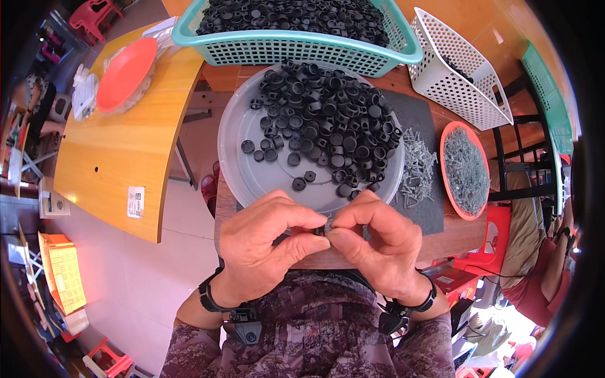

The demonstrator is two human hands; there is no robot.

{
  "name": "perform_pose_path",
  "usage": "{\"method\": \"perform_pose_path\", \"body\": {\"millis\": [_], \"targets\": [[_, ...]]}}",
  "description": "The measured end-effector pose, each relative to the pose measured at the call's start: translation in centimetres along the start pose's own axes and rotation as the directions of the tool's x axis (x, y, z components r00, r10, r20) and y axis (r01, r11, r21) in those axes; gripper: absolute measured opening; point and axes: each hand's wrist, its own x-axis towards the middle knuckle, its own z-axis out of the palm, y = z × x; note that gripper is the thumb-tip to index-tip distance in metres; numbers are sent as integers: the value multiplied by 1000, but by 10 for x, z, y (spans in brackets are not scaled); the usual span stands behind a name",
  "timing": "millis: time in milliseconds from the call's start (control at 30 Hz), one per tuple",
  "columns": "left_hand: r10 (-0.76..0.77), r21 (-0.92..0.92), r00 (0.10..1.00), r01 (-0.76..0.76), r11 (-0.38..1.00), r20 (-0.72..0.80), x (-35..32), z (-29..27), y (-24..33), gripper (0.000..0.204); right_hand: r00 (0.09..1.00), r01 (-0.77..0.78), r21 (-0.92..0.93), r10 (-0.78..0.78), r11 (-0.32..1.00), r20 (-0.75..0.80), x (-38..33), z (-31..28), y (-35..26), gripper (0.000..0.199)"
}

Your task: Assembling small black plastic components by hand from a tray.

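Left fingers (307, 218) are pinching a small dark part (320, 231) between their tips; right fingers (353, 217) are bunching just right of it, grip impossible to tell, a tray (242, 179) of black caps (321, 113) sitting beyond.

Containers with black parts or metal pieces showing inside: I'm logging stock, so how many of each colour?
Teal basket: 1
White basket: 1
Translucent grey round tray: 1
Orange-red dish: 1
Total: 4
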Motion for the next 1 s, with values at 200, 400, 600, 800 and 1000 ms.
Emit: {"method": "perform_pose_path", "body": {"millis": [200,400,600,800,1000], "targets": [[-79,-44,989,73,996,-128,-4,-3,-5,22,992,103,-241,-117,965,-43,14,-26,-3,18],[-141,-212,974,102,972,-175,-5,-4,-9,24,957,289,-691,-222,663,186,32,-37,7,22],[-162,-226,967,116,967,-195,-4,-3,-8,24,944,331,-800,-179,501,279,39,-19,10,22],[-183,-231,964,137,963,-192,-5,-3,-7,23,932,363,-804,-185,470,312,41,-20,18,21],[-157,-202,973,121,972,-169,-3,-2,-6,22,932,363,-752,-193,550,308,38,-27,18,19]]}}
